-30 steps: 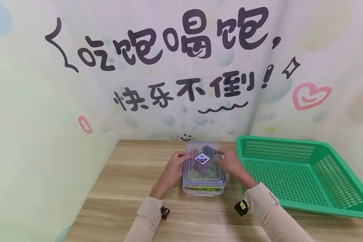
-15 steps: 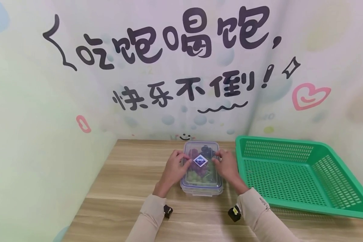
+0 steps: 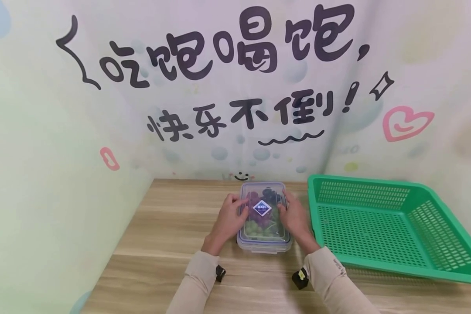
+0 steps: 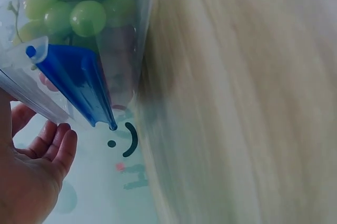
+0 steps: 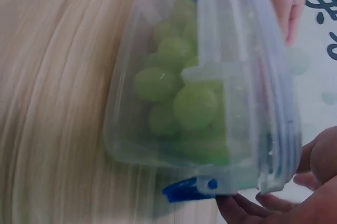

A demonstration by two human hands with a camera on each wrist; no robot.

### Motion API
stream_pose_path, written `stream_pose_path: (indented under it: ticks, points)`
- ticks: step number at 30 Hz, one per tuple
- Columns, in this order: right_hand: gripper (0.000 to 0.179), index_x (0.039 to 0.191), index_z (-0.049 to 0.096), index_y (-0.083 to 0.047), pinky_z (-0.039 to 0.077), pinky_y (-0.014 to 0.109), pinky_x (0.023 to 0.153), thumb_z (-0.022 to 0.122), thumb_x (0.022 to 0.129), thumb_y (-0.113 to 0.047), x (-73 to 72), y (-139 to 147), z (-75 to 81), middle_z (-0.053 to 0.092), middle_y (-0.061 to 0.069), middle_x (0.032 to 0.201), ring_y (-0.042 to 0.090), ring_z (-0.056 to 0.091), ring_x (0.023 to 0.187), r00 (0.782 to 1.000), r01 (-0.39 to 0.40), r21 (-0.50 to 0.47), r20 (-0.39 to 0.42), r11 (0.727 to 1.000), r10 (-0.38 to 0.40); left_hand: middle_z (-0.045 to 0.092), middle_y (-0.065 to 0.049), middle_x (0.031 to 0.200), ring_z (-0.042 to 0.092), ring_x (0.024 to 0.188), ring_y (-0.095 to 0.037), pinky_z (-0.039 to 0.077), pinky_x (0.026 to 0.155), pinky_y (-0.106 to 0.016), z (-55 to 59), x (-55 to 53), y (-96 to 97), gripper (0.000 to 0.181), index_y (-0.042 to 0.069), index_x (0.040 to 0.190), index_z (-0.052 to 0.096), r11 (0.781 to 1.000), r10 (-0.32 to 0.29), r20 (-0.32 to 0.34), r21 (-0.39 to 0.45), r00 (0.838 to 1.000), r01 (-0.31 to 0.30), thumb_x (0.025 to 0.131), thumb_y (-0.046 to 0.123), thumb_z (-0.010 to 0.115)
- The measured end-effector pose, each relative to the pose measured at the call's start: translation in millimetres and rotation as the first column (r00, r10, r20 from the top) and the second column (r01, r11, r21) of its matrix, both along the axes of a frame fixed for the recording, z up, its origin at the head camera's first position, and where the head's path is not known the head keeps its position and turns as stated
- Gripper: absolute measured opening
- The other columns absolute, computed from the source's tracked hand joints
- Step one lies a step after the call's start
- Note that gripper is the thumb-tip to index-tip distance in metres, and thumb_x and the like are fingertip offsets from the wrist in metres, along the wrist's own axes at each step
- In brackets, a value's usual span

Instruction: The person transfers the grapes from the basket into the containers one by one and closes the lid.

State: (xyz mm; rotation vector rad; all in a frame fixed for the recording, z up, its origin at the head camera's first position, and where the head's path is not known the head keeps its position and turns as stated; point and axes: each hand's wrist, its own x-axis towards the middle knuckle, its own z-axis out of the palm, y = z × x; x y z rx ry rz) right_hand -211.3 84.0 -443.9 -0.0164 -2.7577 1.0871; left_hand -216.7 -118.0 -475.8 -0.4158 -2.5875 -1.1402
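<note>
A clear plastic food container (image 3: pixel 264 247) sits on the table with its blue-edged lid (image 3: pixel 263 189) lying flat on top. Green grapes (image 5: pixel 195 105) and darker red and purple fruit show inside. My left hand (image 3: pixel 228 217) holds the lid's left edge, its thumb over the top; my right hand (image 3: pixel 297 217) grips the opposite edge in the same way. Blue side clips stand out from the container: one clip (image 4: pixel 76 82) shows in the left wrist view, another clip (image 5: pixel 189 190) by the right fingers. Some fingertips are hidden behind the lid.
A green perforated basket (image 3: pixel 370 266) stands close on the right. Behind the wooden table (image 3: pixel 157 244) rises a printed wall (image 3: pixel 204 161) with black lettering; another wall bounds the left side.
The lid's near edge has come down onto the container, closing the gap seen one second ago. My right hand has shifted left and nearer along the lid's right edge.
</note>
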Motion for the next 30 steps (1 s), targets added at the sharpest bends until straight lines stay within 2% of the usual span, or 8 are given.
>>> stream_pose_path:
  ticks: [2, 7, 11, 15, 17, 20, 26, 30]
  points:
    - [0.048, 0.144, 0.047, 0.003, 0.048, 0.055, 0.098, 0.056, 0.098, -0.008, 0.7, 0, -2.4, 0.055, 0.028, 0.137, 0.044, 0.057, 0.120, 1.000, -0.019, 0.032, 0.001, 0.999, 0.019, 0.051, -0.008, 0.105, 0.050, 0.095, -0.020, 0.048, 0.082, -0.035, -1.4, -0.2, 0.3, 0.031, 0.002, 0.121, 0.071, 1.000, -0.001, -0.003, -0.014, 1.000, 0.001, 0.094, 0.014, 0.062]
    - [0.046, 0.144, 0.047, 0.004, 0.052, 0.057, 0.087, 0.051, 0.100, -0.010, 2.4, 0, -10.0, 0.059, 0.027, 0.131, 0.047, 0.063, 0.107, 0.999, -0.029, 0.088, -0.025, 0.996, 0.032, 0.052, -0.008, 0.104, 0.051, 0.093, -0.020, 0.049, 0.080, -0.034, -2.9, -2.6, 1.3, 0.030, 0.002, 0.120, 0.071, 0.999, -0.011, -0.027, -0.039, 1.000, 0.010, 0.093, 0.013, 0.063]
    - [0.046, 0.145, 0.046, 0.004, 0.053, 0.055, 0.077, 0.049, 0.101, -0.011, 0.9, 0, -11.9, 0.059, 0.029, 0.130, 0.042, 0.066, 0.093, 1.000, -0.022, 0.066, 0.002, 0.998, 0.022, 0.053, -0.009, 0.104, 0.051, 0.094, -0.020, 0.049, 0.081, -0.034, -2.4, -4.9, 1.7, 0.029, 0.002, 0.119, 0.072, 0.998, -0.007, -0.045, -0.058, 0.999, 0.004, 0.093, 0.013, 0.063]
    - [0.047, 0.145, 0.044, 0.004, 0.051, 0.050, 0.067, 0.047, 0.101, -0.012, -2.5, 0, -12.8, 0.060, 0.033, 0.124, 0.034, 0.061, 0.075, 0.999, -0.013, 0.020, 0.039, 1.000, 0.013, 0.052, -0.008, 0.104, 0.050, 0.095, -0.019, 0.049, 0.080, -0.033, -1.6, -6.6, 1.7, 0.029, 0.002, 0.119, 0.072, 0.997, 0.004, -0.036, -0.079, 0.999, -0.007, 0.094, 0.013, 0.061]
    - [0.047, 0.145, 0.045, 0.004, 0.051, 0.051, 0.067, 0.047, 0.101, -0.012, -3.3, 0, -14.3, 0.059, 0.033, 0.125, 0.033, 0.061, 0.075, 0.999, -0.005, 0.006, 0.035, 1.000, 0.004, 0.051, -0.007, 0.105, 0.049, 0.096, -0.019, 0.049, 0.081, -0.034, -1.5, -6.5, 2.0, 0.029, 0.003, 0.119, 0.071, 0.996, 0.006, -0.020, -0.086, 1.000, -0.008, 0.095, 0.014, 0.060]
    - [0.046, 0.145, 0.045, 0.004, 0.051, 0.052, 0.071, 0.046, 0.101, -0.012, -3.4, -1, -16.6, 0.052, 0.028, 0.138, 0.035, 0.062, 0.081, 1.000, 0.007, -0.022, 0.029, 1.000, -0.007, 0.051, -0.007, 0.106, 0.049, 0.097, -0.020, 0.049, 0.083, -0.034, -0.4, -6.3, 2.4, 0.030, 0.003, 0.120, 0.071, 0.996, 0.004, -0.013, -0.095, 1.000, -0.005, 0.096, 0.015, 0.059]
    - [0.046, 0.145, 0.046, 0.003, 0.051, 0.053, 0.077, 0.045, 0.102, -0.012, -1.4, -1, -20.2, 0.052, 0.026, 0.139, 0.036, 0.063, 0.092, 0.999, 0.021, -0.041, 0.032, 0.999, -0.020, 0.051, -0.008, 0.106, 0.049, 0.096, -0.021, 0.048, 0.082, -0.035, 0.6, -4.0, 1.3, 0.030, 0.002, 0.120, 0.071, 0.993, -0.020, -0.030, -0.114, 0.999, 0.016, 0.095, 0.012, 0.059]
    - [0.045, 0.144, 0.047, 0.003, 0.051, 0.051, 0.073, 0.046, 0.102, -0.012, -2.0, -2, -20.6, 0.053, 0.026, 0.138, 0.035, 0.062, 0.085, 0.999, 0.023, -0.043, 0.038, 0.999, -0.021, 0.051, -0.009, 0.105, 0.049, 0.096, -0.022, 0.048, 0.082, -0.035, 0.0, -3.2, 0.6, 0.029, 0.001, 0.119, 0.071, 0.991, -0.028, -0.054, -0.133, 0.998, 0.020, 0.095, 0.012, 0.059]
